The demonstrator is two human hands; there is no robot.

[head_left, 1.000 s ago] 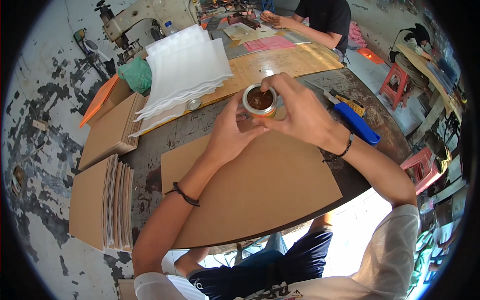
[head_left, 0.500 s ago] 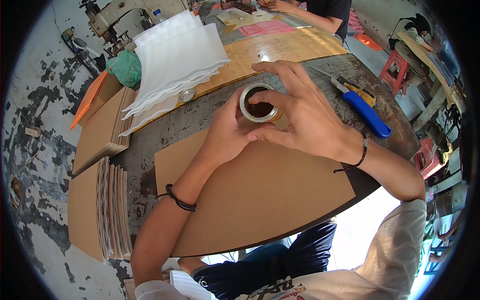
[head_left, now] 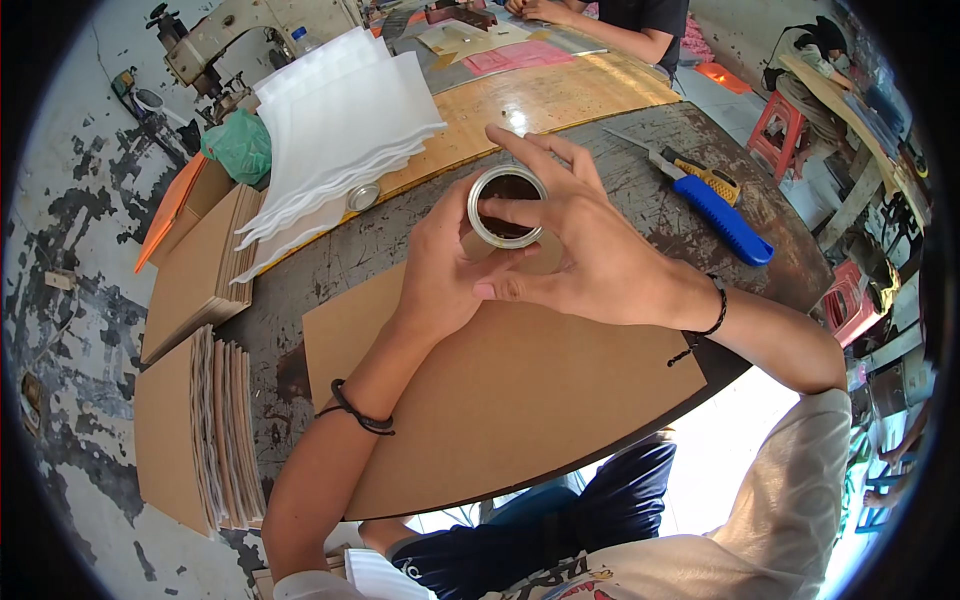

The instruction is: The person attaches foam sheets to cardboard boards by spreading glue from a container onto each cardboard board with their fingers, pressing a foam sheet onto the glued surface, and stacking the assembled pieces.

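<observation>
My left hand is wrapped around a small round jar with a silvery metal rim, held above the table. Its mouth faces up and dark brown stuff shows inside. The fingers of my right hand are spread over the jar, one finger reaching across its mouth; how deep it goes I cannot tell. My right thumb lies close against the left hand. Below both hands a large flat brown cardboard sheet rests on the worn dark table.
Left of me stand stacks of cardboard and white foam sheets, with a round metal lid at their edge. A blue cutter and a yellow cutter lie at right. Another person's arm is across the table.
The jar and both hands have shifted slightly left in view. My right finger reaches further across the jar's mouth, and the jar's opening is turned a little more toward me.
</observation>
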